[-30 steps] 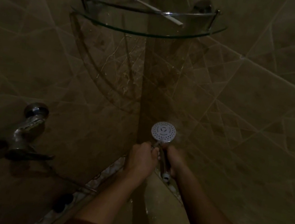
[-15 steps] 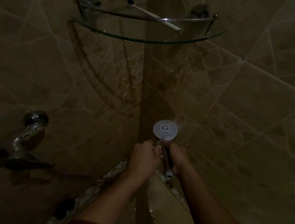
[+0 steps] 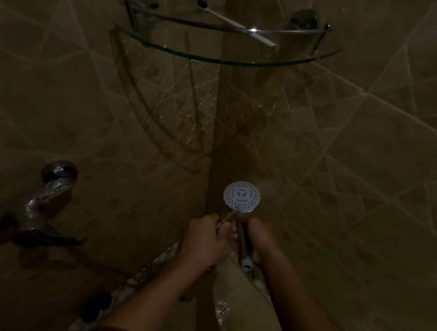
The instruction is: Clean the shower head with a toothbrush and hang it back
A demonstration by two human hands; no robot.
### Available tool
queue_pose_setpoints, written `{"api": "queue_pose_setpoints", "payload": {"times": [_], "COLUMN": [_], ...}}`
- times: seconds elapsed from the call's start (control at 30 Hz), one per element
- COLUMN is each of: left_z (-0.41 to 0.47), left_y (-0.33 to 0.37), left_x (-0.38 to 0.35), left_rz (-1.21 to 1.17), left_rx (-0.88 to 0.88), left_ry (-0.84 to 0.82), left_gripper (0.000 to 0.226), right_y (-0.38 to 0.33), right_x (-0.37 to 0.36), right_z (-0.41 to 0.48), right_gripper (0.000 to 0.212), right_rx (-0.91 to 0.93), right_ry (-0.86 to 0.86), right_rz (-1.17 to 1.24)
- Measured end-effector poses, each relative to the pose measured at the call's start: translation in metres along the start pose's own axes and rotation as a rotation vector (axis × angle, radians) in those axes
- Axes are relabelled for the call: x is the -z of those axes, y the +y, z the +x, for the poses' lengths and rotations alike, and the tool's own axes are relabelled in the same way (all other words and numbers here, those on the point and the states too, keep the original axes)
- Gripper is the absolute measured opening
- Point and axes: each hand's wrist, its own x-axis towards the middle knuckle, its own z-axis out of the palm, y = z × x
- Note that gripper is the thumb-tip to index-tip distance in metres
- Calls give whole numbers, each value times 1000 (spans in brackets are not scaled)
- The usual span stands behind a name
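shower head [image 3: 241, 196] held in both hands, corner

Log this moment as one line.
left hand: on shower head handle | right hand: on handle | toothbrush: on shelf | head: face up, not hung

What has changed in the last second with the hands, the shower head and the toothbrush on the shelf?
Little. Both hands, left hand and right hand, have kept their grip on the shower head by its handle and lifted it slightly, spray face still toward the camera. Nothing was taken or let go. The toothbrush still lies on the glass corner shelf, and the tap is unchanged.
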Motion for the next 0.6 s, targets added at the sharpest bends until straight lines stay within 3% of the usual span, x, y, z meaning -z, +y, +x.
{"api": "queue_pose_setpoints", "payload": {"times": [0.43,0.6], "left_z": [-1,15], "left_y": [-143,-181], "left_x": [85,108], "left_rz": [-12,44], "left_rx": [222,141], "left_ry": [-38,-168], "left_gripper": [34,36], "right_y": [-3,-3], "right_x": [-25,-33], "right_z": [-22,-35], "right_gripper": [19,20], "right_rx": [43,57], "right_ry": [-10,-23], "right_rz": [8,50]}}
